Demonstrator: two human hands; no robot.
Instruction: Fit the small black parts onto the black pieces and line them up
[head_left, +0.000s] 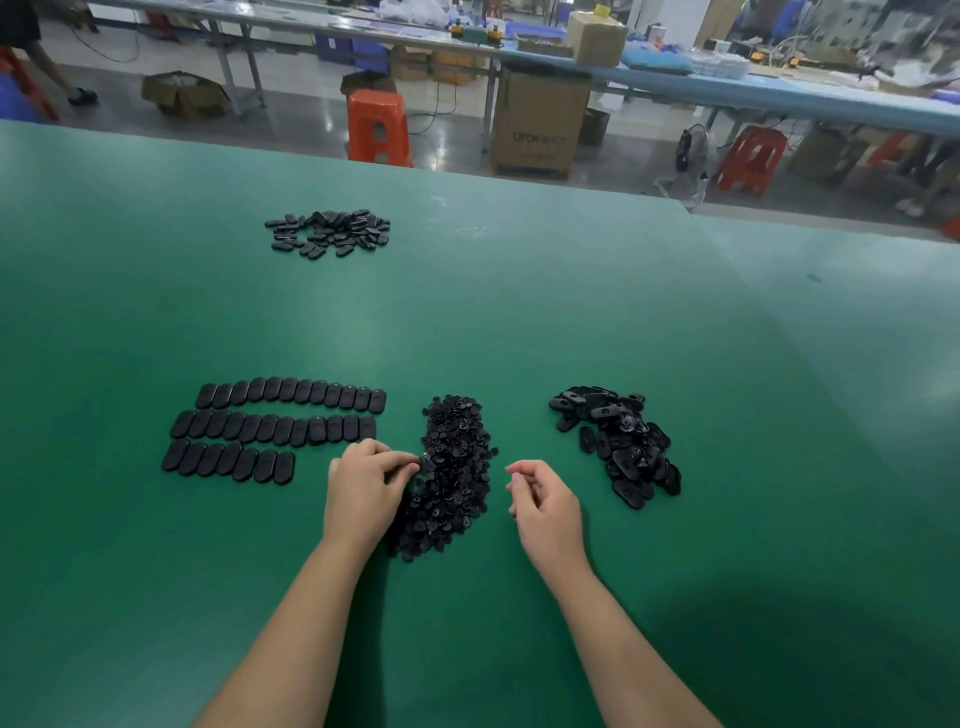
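Small black parts (452, 478) sit in a long heap at centre of the green table (519, 312), between both hands; they look like tiny moulded plastic bits w/ studs, prob. very light, stiff, a bit slick, and they interlock in the heap, so pulling one may drag neighbours. Best taken singly by thumb + forefinger at the rim, from the heap's edge, not dug from the middle. Left hand (363, 488) is at the heap's left edge, fingers (400, 460) curled in a tight pinch right against the parts; prob. holding one, but too small and dark to confirm. Right hand (545, 506) hovers just right of the heap, off the table, fingers loosely curled, nothing visible in them. Unfitted black pieces (618, 447) lie in a loose pile to the right: flat oblong shells, rigid, light, easy to grip across the short sides; they'd slide on the smooth mat if pushed. Lined-up pieces (280, 431) form three rows to the left, the nearest row short, so next one goes at its right end. A further pile (330, 234) sits well apart at the far side. Press-fit likely needs a firm squeeze, little force.
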